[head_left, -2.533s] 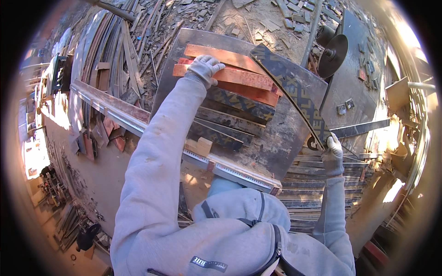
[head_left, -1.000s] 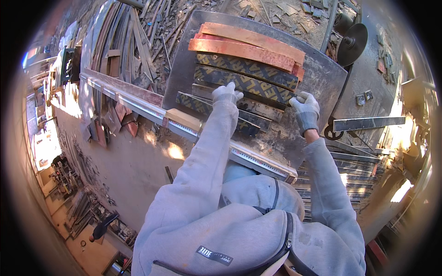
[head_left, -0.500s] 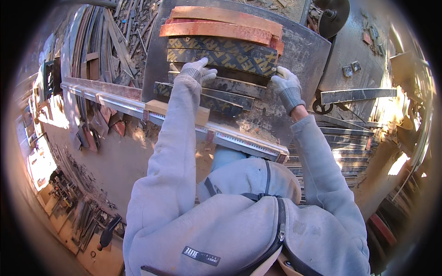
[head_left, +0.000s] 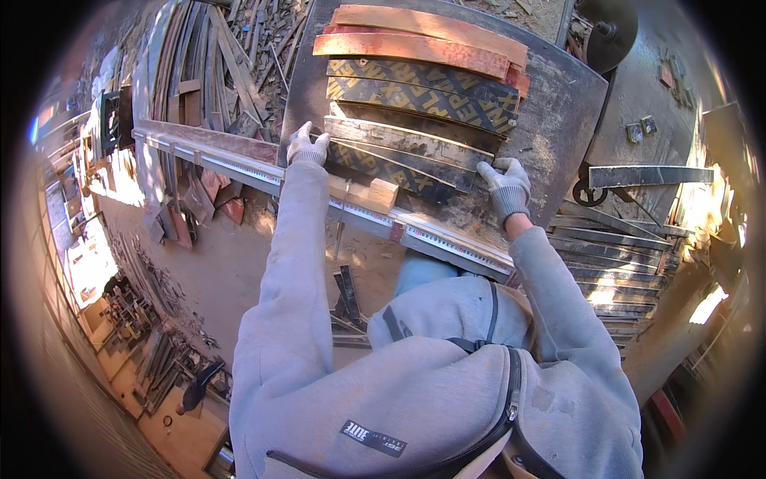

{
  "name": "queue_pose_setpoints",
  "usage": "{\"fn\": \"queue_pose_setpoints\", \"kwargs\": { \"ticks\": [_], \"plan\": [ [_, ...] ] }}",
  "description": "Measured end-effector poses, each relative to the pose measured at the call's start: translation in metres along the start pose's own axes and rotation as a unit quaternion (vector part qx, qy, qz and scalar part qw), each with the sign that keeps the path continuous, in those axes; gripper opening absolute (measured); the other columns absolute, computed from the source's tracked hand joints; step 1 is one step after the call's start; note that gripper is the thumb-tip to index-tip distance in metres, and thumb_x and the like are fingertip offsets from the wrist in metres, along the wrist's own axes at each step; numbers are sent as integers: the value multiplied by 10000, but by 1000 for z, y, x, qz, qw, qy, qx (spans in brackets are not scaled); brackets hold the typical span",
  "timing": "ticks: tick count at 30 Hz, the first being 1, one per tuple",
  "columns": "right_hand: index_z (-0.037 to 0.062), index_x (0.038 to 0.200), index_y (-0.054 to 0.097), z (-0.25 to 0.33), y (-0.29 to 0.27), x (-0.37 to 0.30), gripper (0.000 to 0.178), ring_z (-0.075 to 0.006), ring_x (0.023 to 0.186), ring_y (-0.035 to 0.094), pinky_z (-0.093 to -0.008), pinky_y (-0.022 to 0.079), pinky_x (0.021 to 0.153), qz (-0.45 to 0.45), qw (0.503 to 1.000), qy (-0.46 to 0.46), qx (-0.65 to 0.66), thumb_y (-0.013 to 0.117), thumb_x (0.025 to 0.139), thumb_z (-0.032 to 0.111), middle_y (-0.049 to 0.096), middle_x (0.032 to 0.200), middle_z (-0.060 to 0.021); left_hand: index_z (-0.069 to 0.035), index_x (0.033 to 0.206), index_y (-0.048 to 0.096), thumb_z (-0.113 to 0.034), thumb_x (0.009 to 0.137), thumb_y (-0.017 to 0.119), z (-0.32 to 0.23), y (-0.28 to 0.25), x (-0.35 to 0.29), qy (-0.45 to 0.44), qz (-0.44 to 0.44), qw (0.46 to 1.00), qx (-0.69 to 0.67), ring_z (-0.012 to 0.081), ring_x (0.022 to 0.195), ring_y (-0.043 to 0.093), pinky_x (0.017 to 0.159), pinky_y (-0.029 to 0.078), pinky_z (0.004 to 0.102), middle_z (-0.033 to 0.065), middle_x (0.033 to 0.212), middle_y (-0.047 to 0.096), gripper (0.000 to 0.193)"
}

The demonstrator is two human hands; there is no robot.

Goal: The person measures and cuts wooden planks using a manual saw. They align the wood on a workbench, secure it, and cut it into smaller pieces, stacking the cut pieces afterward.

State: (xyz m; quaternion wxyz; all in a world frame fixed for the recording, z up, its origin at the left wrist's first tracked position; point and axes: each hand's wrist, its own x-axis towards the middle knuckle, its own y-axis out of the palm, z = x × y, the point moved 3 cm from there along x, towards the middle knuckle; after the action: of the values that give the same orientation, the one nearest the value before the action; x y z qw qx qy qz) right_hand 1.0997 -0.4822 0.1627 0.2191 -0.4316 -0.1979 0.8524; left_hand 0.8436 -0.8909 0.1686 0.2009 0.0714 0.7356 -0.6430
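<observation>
My left hand, in a pale knit glove, is at the left end of a worn plank strip, thumb and fingers spread apart. At the strip's right end is my right hand, gloved too, its thumb near the wood and a gap between thumb and fingers. Just nearer to me lies a dark strip with yellow print. Beyond the plank strip are more printed dark strips, laid side by side. Past those sit reddish-orange strips. All rest on a dark worktop.
A long rail with a measuring scale crosses the worktop's near edge, with a light wood block by it. A round blade-like disc stands at the far right. Scrap wood is heaped at left; stacked dark strips lie right.
Both hands have come nearer to me, from the printed strips to the worn plank strip's ends. The near strips now lie closer together. The view has shifted, so the scene sits further right.
</observation>
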Motion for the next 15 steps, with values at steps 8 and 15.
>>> {"fn": "queue_pose_setpoints", "kwargs": {
  "ticks": [8,15],
  "plan": [
    [26,1048,760,-18,-3,-3,392,-239,891,731,-375,571,830,-11,993,-67,92,888,860,345,779,959,-117,-119,1062,824,-303,797,909,-22,-14,-11,92,-38,995,3,302,1275,675,1146,476,376,178,1326,735,334],
    [4,1246,704,2,-4,3,506,-256,962,768,-373,591,888,-73,997,-36,14,864,880,313,808,1058,-149,-192,1169,810,-406,794,903,-18,20,26,39,-45,988,-140,253,1112,755,1001,573,385,88,1167,809,441]
  ]
}}
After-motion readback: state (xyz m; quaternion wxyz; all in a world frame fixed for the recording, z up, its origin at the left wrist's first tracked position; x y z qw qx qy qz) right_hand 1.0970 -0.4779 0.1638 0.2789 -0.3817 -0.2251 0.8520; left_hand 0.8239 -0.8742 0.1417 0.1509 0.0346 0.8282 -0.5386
